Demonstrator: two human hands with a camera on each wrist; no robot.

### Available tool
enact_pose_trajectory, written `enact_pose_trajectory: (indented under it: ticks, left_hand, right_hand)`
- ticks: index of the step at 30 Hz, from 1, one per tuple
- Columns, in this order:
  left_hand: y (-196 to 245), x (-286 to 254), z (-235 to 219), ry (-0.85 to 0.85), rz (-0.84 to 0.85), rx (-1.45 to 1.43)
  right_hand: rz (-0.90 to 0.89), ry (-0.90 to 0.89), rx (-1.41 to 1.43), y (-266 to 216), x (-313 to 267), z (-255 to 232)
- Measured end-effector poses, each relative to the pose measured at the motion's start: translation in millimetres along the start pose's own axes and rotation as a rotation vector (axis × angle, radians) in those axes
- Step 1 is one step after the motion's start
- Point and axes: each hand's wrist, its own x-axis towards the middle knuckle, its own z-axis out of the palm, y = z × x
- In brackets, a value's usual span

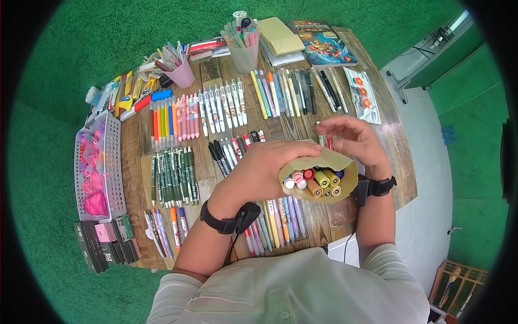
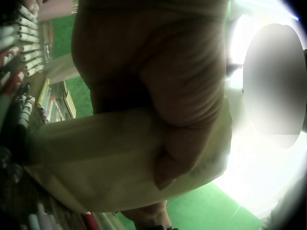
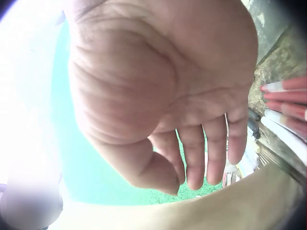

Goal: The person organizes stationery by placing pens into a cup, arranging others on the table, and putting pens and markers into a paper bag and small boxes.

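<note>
My left hand (image 1: 264, 164) grips a tan paper bag (image 1: 337, 161), its thumb bent over the near side in the left wrist view, where the bag (image 2: 100, 158) lies tilted. Several markers (image 1: 322, 179) stand inside, their white, red, yellow, tan and blue ends facing up through the mouth. To the right of the bag, my right hand (image 1: 360, 143) is raised above the table and holds nothing. Its fingers (image 3: 194, 158) are nearly straight in the right wrist view, with the bag's edge (image 3: 216, 203) close below them.
Rows of pens lie on the wooden table (image 1: 132, 167), among them dark green pens (image 1: 175, 175) and white pens (image 1: 222, 108). Pen cups (image 1: 245, 56) stand at the back. A white basket (image 1: 113, 167) is at the left; a comic book (image 1: 326, 47) lies at the far right.
</note>
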Motion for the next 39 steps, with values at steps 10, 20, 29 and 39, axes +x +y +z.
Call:
enact_pose_trajectory:
  ticks: [10,20,29,39]
  left_hand:
    - [4,-2,-3,-0.016,-0.045,0.031]
    - [5,-3,-4,-0.010,-0.043,0.047]
    - [0,-7,-4,-0.065,-0.027,0.052]
    - [8,-5,-3,-0.032,-0.170,-0.014]
  right_hand:
    - [0.190,0.262,-0.597,-20,54,13]
    - [0.292,0.054,-1.193,-2,149,10]
    - [0.193,0.020,-1.340,18,168,6]
    - [0.155,0.062,-1.002,-31,121,0]
